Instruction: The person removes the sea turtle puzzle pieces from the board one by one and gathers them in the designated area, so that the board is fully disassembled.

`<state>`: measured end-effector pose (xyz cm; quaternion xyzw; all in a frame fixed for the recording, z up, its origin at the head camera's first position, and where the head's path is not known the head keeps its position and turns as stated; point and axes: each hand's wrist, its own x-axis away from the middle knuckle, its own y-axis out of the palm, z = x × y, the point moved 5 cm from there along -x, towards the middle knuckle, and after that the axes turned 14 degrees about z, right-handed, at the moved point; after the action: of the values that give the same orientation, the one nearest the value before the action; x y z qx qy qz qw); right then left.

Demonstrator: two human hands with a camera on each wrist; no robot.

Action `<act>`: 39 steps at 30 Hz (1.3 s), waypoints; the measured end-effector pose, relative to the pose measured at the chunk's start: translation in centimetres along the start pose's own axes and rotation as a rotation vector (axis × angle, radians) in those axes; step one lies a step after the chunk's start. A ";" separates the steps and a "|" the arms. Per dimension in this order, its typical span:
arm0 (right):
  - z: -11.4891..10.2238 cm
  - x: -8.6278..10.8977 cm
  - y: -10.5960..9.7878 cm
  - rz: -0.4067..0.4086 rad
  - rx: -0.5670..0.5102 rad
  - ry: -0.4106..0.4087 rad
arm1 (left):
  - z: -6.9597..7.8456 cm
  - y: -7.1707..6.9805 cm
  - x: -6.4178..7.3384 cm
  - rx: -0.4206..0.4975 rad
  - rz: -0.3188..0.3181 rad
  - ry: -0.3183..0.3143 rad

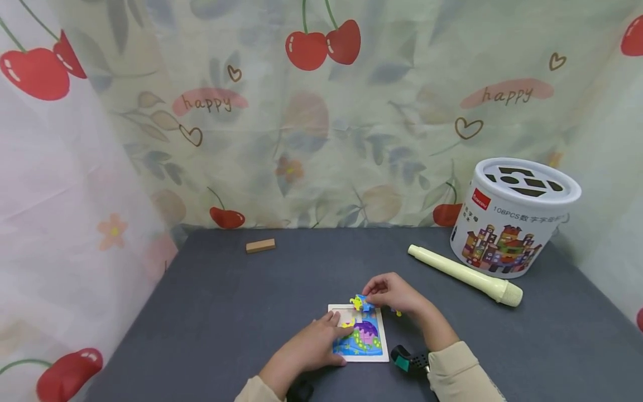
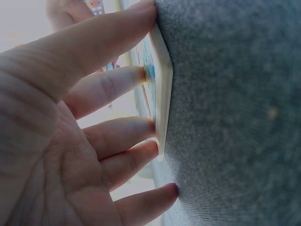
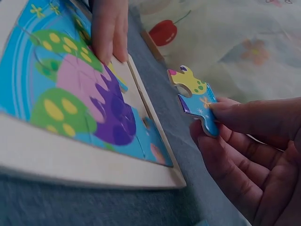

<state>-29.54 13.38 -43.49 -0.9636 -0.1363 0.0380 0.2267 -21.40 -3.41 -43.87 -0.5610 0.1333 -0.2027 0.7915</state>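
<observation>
From my remote seat, I see the left hand [image 1: 316,340] low in the centre of the head view, fingers extended and laid over a square, pale-framed jigsaw board with a blue, purple and green printed picture [image 1: 366,359]; its thumb touches the near edge. Just to the upper right, the right hand [image 1: 397,295] pinches a blue-and-yellow jigsaw piece with knobbed edges [image 3: 200,99] between thumb and fingers, raised clear of the board in the right wrist view.

Bare backing shows at the board's upper left, close to the left fingers. I judge those fingers could block the piece, or nudge the fitted ones loose if they press sideways. The pinch takes only one end of the piece, so a knock on its free end could twist it out. A second yellow-and-blue piece [image 1: 396,312] lies below the right hand, partly hidden; a low wrist might sweep it off towards the frame's right.
</observation>
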 end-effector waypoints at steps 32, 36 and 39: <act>5.0 3.3 -7.7 0.091 0.070 0.044 | -0.1 0.3 0.2 -0.004 -0.014 -0.013; 5.3 3.6 -8.5 0.116 0.059 0.046 | -0.2 0.4 0.2 -0.011 -0.014 -0.016; 5.5 3.7 -8.9 0.122 0.049 0.050 | -0.2 0.4 0.1 -0.016 -0.015 -0.017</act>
<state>-28.94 24.39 -44.46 -0.9650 -0.0705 0.0312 0.2506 -21.31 -3.55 -44.35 -0.5699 0.1241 -0.2029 0.7866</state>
